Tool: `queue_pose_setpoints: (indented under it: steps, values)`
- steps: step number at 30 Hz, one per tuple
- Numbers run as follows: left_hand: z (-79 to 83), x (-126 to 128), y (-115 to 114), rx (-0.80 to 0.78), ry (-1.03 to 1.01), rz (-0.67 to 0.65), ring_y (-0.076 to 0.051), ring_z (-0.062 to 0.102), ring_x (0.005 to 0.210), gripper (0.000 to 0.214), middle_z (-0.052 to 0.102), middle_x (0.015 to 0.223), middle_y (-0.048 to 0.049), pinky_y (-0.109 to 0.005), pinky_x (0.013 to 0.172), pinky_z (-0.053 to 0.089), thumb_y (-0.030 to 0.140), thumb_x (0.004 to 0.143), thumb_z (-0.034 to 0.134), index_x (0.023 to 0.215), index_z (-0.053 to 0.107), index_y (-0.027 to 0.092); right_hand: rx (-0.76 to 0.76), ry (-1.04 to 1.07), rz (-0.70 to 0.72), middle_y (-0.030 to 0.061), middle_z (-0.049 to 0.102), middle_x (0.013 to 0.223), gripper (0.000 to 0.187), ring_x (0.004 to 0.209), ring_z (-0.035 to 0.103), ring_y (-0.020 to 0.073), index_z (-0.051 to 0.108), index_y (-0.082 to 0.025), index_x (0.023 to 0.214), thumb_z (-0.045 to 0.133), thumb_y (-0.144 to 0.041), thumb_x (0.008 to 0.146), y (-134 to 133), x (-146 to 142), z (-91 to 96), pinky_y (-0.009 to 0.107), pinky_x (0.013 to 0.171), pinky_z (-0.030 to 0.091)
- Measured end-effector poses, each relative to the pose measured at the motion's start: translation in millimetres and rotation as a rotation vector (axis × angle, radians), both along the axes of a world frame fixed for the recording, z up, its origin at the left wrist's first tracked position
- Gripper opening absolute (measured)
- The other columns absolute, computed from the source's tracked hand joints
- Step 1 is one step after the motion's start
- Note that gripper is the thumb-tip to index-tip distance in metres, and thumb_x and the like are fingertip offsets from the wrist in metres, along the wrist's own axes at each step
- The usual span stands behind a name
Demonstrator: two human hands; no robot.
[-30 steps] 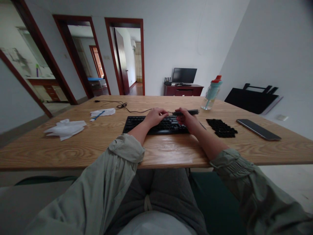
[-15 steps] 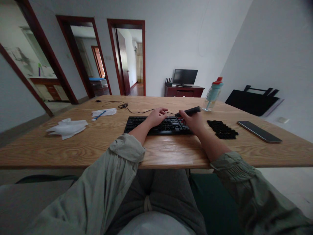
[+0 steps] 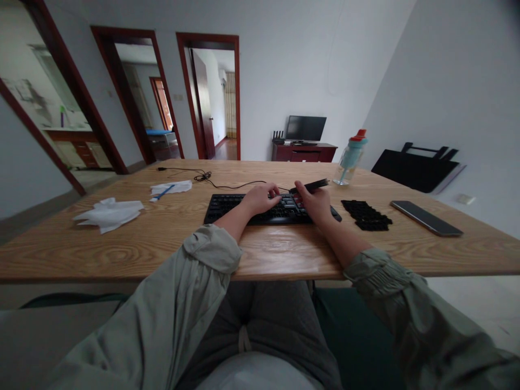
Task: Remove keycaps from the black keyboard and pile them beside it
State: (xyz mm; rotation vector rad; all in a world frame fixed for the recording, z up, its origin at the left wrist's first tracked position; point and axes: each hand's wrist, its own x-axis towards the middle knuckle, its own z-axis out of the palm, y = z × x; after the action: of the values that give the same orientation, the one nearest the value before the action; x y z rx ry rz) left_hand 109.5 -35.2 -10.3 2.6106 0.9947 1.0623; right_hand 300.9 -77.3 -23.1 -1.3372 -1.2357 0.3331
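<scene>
A black keyboard (image 3: 233, 207) lies on the wooden table (image 3: 170, 238) straight ahead of me. My left hand (image 3: 260, 198) rests on its middle keys with the fingers curled down onto them. My right hand (image 3: 314, 205) is closed around a long dark tool (image 3: 312, 186), held low over the keyboard's right part and pointing to the right. A pile of loose black keycaps (image 3: 366, 214) lies just right of the keyboard. The keyboard's thin black cable (image 3: 203, 175) runs off towards the far left.
White tissues (image 3: 109, 213) and a white cloth with a blue pen (image 3: 169, 188) lie at the left. A blue bottle with a red cap (image 3: 350, 157) stands behind the keycaps. A dark phone (image 3: 426, 218) lies at the right. Doorways and a TV stand are behind.
My right hand has lowered the tool closer to the keys and shifted slightly left. My left hand has stayed on the keyboard.
</scene>
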Motion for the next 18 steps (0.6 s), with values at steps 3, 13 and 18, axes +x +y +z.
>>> queue_pose_setpoints:
  steps: [3, 13, 18]
  values:
    - [-1.6, 4.9, -2.4, -0.001, 0.107, -0.014, -0.016, 0.063, 0.079, 0.021, 0.071, 0.084, -0.0033, -0.028, 0.074, 0.048, 0.036, 0.083, 0.059, 0.085, 0.071, 0.019, -0.011, 0.016, 0.013, 0.0102, 0.072, 0.069, 0.059, 0.057, 0.067, 0.0233, 0.073, -0.013, 0.076, 0.061, -0.071, 0.072, 4.7, 1.4, -3.9, 0.03, 0.05, 0.05]
    - [-1.0, 9.3, -8.2, 0.139, 0.135, 0.104, -0.023, 0.062, 0.098, 0.04, 0.066, 0.106, -0.006, -0.034, 0.084, 0.049, 0.044, 0.075, 0.071, 0.108, 0.064, 0.022, -0.062, 0.15, 0.05, 0.0097, 0.07, 0.065, 0.059, 0.053, 0.064, 0.0208, 0.07, -0.014, 0.071, 0.064, -0.072, 0.07, 3.4, -3.7, -0.7, 0.029, 0.046, 0.048]
    - [1.4, 9.1, -11.0, 0.209, 0.109, 0.072, -0.024, 0.056, 0.113, 0.053, 0.059, 0.117, -0.0069, -0.036, 0.098, 0.045, 0.041, 0.074, 0.075, 0.121, 0.058, 0.024, -0.037, 0.043, -0.01, 0.0044, 0.06, 0.049, 0.06, 0.046, 0.056, 0.0163, 0.061, -0.017, 0.054, 0.058, -0.074, 0.073, 1.1, -2.5, 1.2, 0.027, 0.049, 0.043]
